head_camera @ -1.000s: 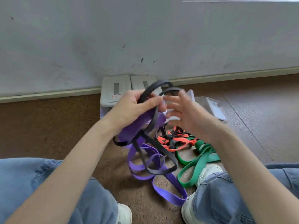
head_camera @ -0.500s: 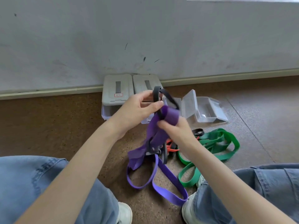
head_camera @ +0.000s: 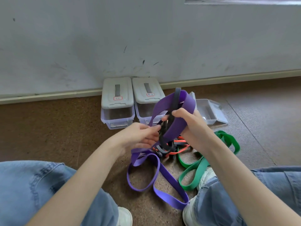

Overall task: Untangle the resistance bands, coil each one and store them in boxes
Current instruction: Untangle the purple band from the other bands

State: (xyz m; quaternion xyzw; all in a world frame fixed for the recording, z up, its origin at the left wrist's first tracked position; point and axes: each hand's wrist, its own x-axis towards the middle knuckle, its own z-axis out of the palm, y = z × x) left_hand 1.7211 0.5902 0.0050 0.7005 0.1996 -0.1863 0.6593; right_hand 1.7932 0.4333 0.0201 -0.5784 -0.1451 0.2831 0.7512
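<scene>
Two lidded boxes side by side against the wall, an open box just right of them. Purple band raised in front of the boxes, tail looping on the floor toward the shoes. Green band on the floor right of purple, orange band tangled under it. Black band threaded through the purple loop. Right hand curled around purple and black. Left hand fingers loosely extended, tips touching black.
</scene>
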